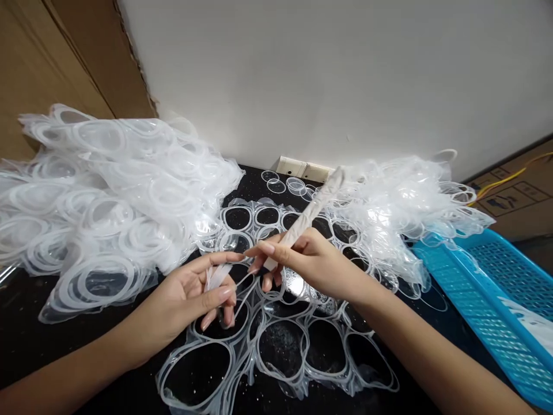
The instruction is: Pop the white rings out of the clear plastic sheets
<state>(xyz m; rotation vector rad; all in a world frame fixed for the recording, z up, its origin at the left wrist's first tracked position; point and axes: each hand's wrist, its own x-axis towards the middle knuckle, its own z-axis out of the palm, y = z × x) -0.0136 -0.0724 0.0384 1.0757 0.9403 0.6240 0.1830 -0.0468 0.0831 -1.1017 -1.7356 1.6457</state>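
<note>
My left hand (190, 291) has its fingers curled around a folded white strip (219, 276). A thin translucent ring (242, 283) runs from its fingertips toward my right hand. My right hand (309, 259) is closed round a long, narrow white wrapped stick (313, 207), which slants up and away to the right. Its index fingertip meets my left index fingertip. What the stick is made of I cannot make out. Beneath both hands lies a flat sheet of joined translucent rings (283, 349) on the black tabletop (125, 369).
A large pile of bagged clear rings (112, 202) stands at left, a smaller pile (397, 196) at right. Loose rings (276, 185) lie by the wall socket (302, 169). A blue plastic basket (479, 288) is at right, with cardboard boxes (514, 199) behind.
</note>
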